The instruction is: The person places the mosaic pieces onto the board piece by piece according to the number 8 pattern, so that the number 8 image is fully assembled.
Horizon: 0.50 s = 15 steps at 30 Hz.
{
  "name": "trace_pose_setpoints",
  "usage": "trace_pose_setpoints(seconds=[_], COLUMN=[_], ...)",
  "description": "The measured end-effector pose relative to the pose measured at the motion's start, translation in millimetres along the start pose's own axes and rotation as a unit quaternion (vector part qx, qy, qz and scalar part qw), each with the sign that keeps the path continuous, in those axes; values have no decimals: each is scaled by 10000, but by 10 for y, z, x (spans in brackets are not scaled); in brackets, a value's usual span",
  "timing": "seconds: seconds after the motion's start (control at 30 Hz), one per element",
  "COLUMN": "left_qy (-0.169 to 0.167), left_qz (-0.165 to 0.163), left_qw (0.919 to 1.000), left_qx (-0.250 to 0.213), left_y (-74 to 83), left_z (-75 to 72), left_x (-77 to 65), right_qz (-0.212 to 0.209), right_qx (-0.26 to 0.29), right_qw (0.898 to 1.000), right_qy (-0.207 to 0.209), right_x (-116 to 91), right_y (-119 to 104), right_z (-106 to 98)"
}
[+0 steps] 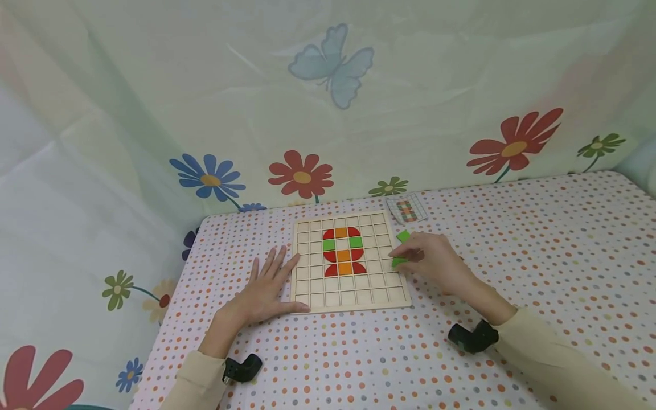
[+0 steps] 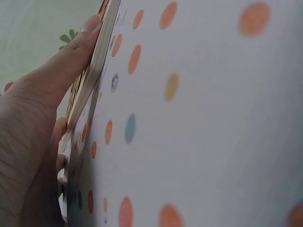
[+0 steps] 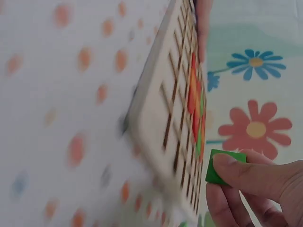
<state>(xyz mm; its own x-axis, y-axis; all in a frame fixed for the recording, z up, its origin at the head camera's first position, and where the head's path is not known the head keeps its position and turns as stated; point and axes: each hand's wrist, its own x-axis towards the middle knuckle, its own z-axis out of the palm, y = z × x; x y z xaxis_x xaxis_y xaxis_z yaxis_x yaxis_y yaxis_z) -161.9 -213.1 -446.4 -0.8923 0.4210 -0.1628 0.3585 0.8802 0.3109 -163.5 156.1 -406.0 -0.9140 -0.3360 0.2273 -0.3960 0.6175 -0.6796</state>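
A wooden grid board (image 1: pixel 377 280) lies on the table, with several tiles set in its middle: rounded red ones, orange squares (image 1: pixel 344 268) and a green square (image 1: pixel 356 242) on each side. My left hand (image 1: pixel 263 293) is spread along the board's left side, its thumb on the front left corner. Between thumb and fingers my right hand (image 1: pixel 435 262) pinches a green square tile (image 3: pixel 222 165), held just above the board's right edge. Another green tile (image 1: pixel 404 236) lies beside the board, just beyond the right hand.
Behind the board's right corner lies a small printed card (image 1: pixel 406 208) with a coloured grid pattern. A dotted cloth (image 1: pixel 338 353) covers the table, and a flowered curtain (image 1: pixel 230 114) hangs along its back and left. Each wrist wears a black strap mount (image 1: pixel 474 337).
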Motion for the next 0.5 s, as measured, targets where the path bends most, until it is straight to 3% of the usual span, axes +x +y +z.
trace_pose_setpoints(seconds=[0.3,0.5], left_qy=[-28,-69], left_qz=[-29,-38], left_qw=[10000,9999], left_qx=[-48,-63], left_y=[-10,-12], left_z=[1,-14], left_x=[5,7], right_qz=[-463,-575], right_qx=[613,890], right_qw=[9950,9879], right_qy=[-638,-1132], right_x=[350,455], right_y=[-334,-472], right_z=[494,754])
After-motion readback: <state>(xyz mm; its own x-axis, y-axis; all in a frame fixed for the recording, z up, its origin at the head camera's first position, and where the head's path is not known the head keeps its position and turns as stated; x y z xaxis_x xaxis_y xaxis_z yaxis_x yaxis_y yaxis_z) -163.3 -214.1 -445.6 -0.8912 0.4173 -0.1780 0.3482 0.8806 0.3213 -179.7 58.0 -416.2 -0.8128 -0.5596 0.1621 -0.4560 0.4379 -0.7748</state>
